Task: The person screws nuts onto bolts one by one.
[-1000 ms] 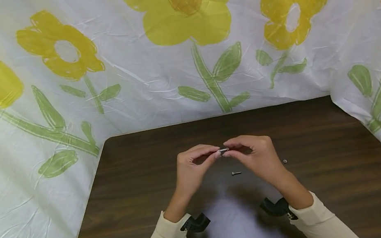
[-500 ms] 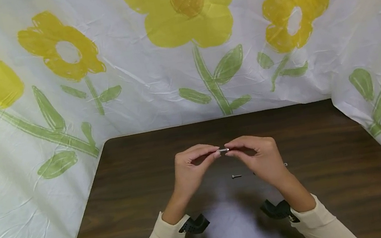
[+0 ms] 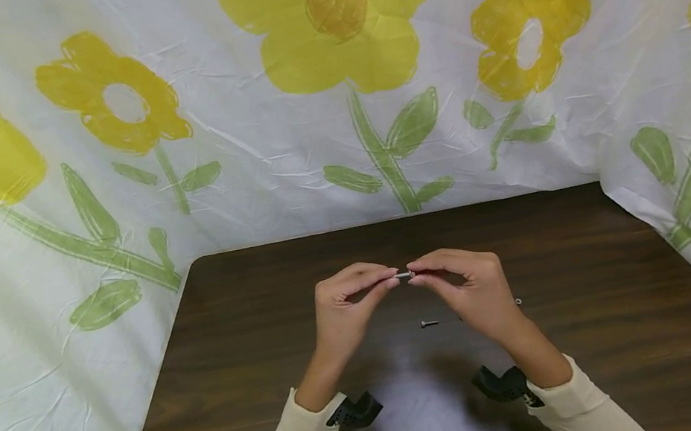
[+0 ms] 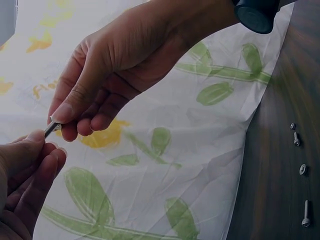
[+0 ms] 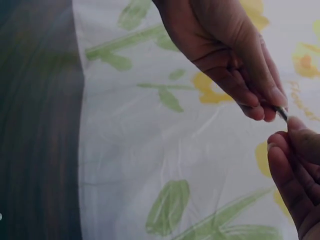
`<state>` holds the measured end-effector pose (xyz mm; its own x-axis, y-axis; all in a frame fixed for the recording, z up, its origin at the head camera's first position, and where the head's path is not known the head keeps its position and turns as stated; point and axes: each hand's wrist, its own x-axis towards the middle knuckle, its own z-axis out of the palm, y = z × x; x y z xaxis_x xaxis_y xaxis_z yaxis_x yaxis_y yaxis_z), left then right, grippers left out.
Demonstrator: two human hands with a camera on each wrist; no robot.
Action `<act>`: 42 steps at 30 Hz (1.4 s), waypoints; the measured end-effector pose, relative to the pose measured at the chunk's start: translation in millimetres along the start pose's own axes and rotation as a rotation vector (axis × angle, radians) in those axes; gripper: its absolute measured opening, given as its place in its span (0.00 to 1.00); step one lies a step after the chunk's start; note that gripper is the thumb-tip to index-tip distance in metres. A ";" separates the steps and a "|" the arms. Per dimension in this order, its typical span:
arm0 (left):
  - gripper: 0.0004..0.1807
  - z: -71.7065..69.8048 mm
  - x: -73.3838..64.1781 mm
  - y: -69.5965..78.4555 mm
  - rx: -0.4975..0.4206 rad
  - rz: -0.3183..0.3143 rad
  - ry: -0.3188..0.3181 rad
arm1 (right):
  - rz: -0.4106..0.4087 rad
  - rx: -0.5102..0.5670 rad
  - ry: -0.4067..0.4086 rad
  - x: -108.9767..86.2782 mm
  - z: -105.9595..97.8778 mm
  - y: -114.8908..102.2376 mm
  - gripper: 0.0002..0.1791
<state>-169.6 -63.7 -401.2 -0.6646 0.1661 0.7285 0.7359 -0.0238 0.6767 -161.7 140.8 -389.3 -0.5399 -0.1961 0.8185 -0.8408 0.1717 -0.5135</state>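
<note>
Over the middle of the dark table, my two hands meet fingertip to fingertip around a small silver bolt (image 3: 402,275). My left hand (image 3: 348,309) pinches one end of it between thumb and fingers, hiding that end. At the other end my right hand (image 3: 474,289) pinches a small wider metal piece, which looks like a nut (image 3: 411,273) and is mostly covered by the fingertips. Between the hands a short length of bare shaft (image 4: 50,129) shows in the left wrist view, slanting from one thumb to the other.
A second bolt (image 3: 429,323) lies on the table (image 3: 263,379) below the hands. A loose nut (image 3: 518,301) is beside the right wrist. In the left wrist view a smaller bolt (image 4: 297,139) and another nut (image 4: 303,169) also lie there. A flowered cloth (image 3: 285,180) surrounds the table.
Both hands keep their pinch on the bolt and nut with only slight finger movement. The view has tilted a little, so the whole scene sits slightly lower.
</note>
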 end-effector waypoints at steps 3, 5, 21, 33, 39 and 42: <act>0.07 -0.2 -0.3 0.2 0.023 0.027 0.004 | 0.016 0.020 0.007 -1.1 1.5 -0.3 0.22; 0.06 -0.7 -0.9 -0.2 0.040 0.045 0.005 | 0.027 0.028 0.008 -1.9 2.7 -1.2 0.21; 0.08 0.9 -1.0 2.2 0.060 0.113 0.014 | 0.206 0.033 -0.055 -6.2 11.7 -5.5 0.09; 0.09 3.2 -1.2 3.9 0.080 0.172 -0.038 | 0.316 0.044 -0.005 -7.5 18.5 -10.5 0.22; 0.09 5.0 -1.0 6.6 0.071 0.185 -0.051 | 0.435 0.068 0.017 -8.5 19.3 -14.6 0.33; 0.09 5.1 -1.5 7.1 0.064 0.178 -0.045 | 0.472 0.052 0.011 -8.3 18.2 -15.6 0.33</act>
<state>-162.7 -59.1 -398.0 -0.5179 0.2089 0.8295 0.8489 0.0061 0.5285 -144.9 122.1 -392.8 -0.8634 -0.0979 0.4950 -0.5044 0.1906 -0.8422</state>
